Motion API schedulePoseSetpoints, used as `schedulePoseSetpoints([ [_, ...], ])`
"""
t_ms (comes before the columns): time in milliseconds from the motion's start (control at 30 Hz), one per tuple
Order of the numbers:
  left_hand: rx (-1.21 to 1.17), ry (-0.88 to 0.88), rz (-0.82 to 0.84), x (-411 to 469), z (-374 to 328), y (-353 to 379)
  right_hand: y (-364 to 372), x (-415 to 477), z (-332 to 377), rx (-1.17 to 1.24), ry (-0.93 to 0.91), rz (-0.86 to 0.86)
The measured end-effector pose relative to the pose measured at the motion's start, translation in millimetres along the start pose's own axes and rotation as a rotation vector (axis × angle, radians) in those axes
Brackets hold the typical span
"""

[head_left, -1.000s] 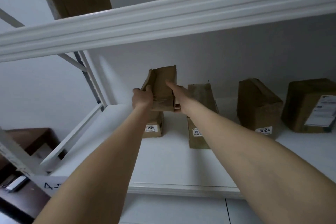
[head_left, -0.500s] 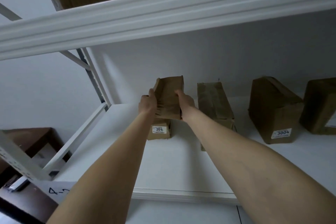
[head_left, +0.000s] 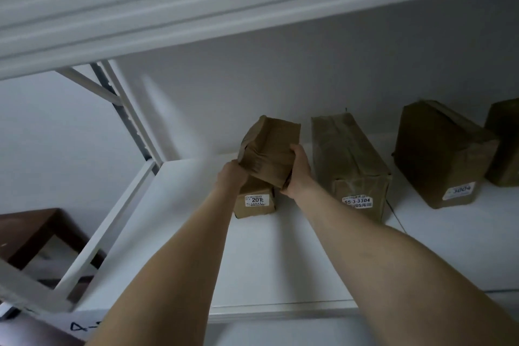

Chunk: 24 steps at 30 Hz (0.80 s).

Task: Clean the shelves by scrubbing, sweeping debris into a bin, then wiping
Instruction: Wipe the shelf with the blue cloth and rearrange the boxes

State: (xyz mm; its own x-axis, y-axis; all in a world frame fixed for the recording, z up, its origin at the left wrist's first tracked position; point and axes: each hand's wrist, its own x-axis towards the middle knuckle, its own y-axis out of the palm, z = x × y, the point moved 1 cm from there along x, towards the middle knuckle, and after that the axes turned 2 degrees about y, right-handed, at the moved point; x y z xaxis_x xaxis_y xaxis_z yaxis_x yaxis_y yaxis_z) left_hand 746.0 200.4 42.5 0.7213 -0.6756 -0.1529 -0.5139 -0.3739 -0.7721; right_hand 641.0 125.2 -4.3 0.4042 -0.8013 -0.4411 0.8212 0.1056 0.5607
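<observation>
Forearms reached up from the frame's bottom over the white shelf (head_left: 280,261). At centre, the left hand (head_left: 229,177) and right hand (head_left: 299,171) gripped a brown parcel (head_left: 268,146) from either side, fingers curled round its lower edges, holding it tilted over a labelled box (head_left: 254,202). Right of them a taped box (head_left: 348,166) and a darker box (head_left: 438,152) stood near the back wall.
</observation>
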Motion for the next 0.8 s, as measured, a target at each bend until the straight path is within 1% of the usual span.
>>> schedulePoseSetpoints([
  [33, 0.059, -0.006, 0.003, 1, 1, 2, 2, -4, -1, 0.007, 0.006, 0.004],
  [100, 0.104, 0.014, 0.054, 7, 5, 6, 5, -6, -6, -0.005, 0.028, -0.008],
  [267, 0.156, 0.011, 0.089, 20, 14, -2, 22, 3, -20, -0.017, 0.085, 0.092],
  [600, 0.091, -0.063, 0.055, 43, 47, -31, 60, 6, -43, -0.042, 0.087, 0.105],
  [633, 0.074, -0.067, 0.037, 46, 49, -32, 61, 5, -41, -0.033, 0.070, 0.097],
  [700, 0.049, -0.037, -0.076, 49, 48, -40, 57, 6, -33, 0.011, 0.000, 0.091],
  [767, -0.037, 0.057, -0.223, 48, 39, -50, 50, 6, -20, 0.008, -0.086, 0.049],
  [800, -0.105, 0.105, -0.271, 46, 30, -54, 45, 6, -12, -0.021, -0.124, 0.021],
])
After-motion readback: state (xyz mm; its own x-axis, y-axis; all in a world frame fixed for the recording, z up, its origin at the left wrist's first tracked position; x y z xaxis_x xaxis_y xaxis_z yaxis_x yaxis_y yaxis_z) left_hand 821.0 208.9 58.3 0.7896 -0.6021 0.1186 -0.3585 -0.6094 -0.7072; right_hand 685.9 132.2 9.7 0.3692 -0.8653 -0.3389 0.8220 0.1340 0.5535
